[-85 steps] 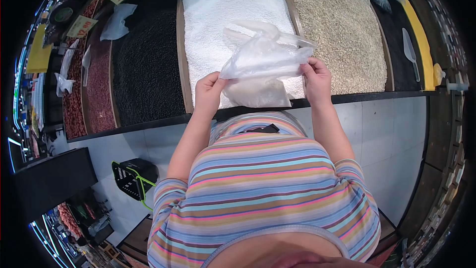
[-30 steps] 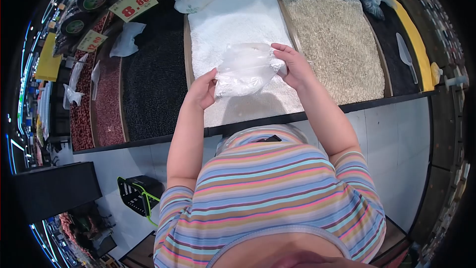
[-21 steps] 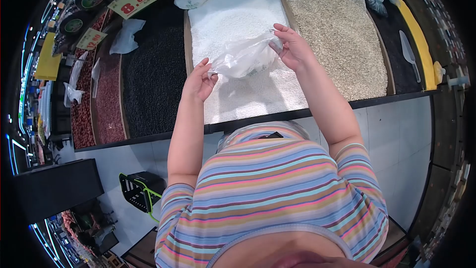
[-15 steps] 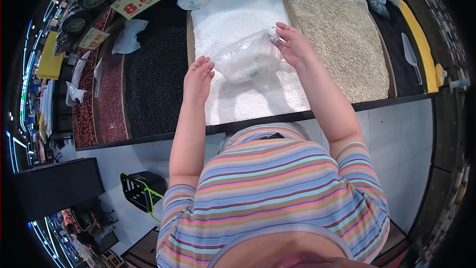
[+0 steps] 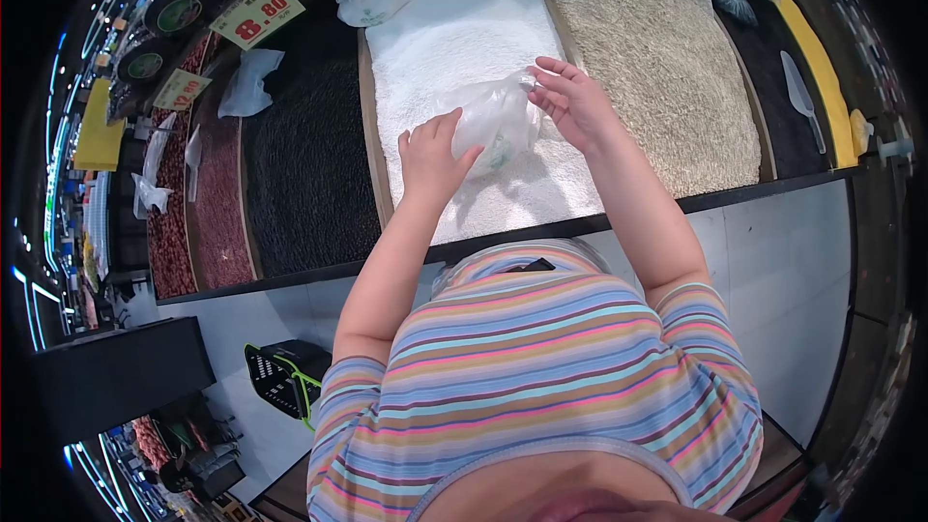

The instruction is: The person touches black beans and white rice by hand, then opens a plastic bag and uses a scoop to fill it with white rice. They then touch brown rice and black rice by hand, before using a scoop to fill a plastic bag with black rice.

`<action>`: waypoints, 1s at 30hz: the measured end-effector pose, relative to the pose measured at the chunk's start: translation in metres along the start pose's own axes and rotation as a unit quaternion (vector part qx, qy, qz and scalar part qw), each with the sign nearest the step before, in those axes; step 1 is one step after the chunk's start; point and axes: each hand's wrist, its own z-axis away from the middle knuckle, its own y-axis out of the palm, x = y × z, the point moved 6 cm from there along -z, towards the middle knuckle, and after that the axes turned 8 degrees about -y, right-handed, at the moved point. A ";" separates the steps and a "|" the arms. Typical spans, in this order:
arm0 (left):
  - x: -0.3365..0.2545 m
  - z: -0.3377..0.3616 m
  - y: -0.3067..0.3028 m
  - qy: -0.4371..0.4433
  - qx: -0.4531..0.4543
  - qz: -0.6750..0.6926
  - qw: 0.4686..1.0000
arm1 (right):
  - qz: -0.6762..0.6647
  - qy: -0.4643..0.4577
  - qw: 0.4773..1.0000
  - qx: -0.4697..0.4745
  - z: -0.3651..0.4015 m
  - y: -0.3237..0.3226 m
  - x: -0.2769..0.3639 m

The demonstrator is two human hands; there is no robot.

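A clear plastic bag (image 5: 498,128) with faint green print hangs over the bin of white grains (image 5: 522,198). Its contents, if any, are hard to make out through the crumpled film. My right hand (image 5: 577,106) pinches the gathered upper right corner of the bag between thumb and fingers. At the bag's left side is my left hand (image 5: 433,157), fingers spread and thumb apart, lying against the film without closing on it.
Bins of black grains (image 5: 309,164) and reddish grains (image 5: 220,213) lie left, beige grains (image 5: 657,87) right. A scoop (image 5: 802,101) rests at far right. Tied bags (image 5: 372,5) and price signs (image 5: 256,12) stand behind. A shopping basket (image 5: 285,377) is on the floor.
My left hand has moved right and slightly down, and its fingers have spread apart. The bag, stretched between both hands before, is now bunched narrower near my right hand, which has barely moved.
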 end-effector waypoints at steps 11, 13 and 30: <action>0.020 -0.010 0.013 -0.037 -0.012 0.202 0.979 | 0.200 -0.120 0.972 -0.012 0.024 -0.040 0.010; 0.015 -0.011 0.006 -0.034 -0.027 0.230 0.972 | 0.346 -0.204 0.915 0.038 0.029 -0.037 0.009; -0.003 0.018 -0.008 0.000 0.004 0.196 0.981 | 0.363 -0.261 0.888 0.104 0.021 0.029 0.030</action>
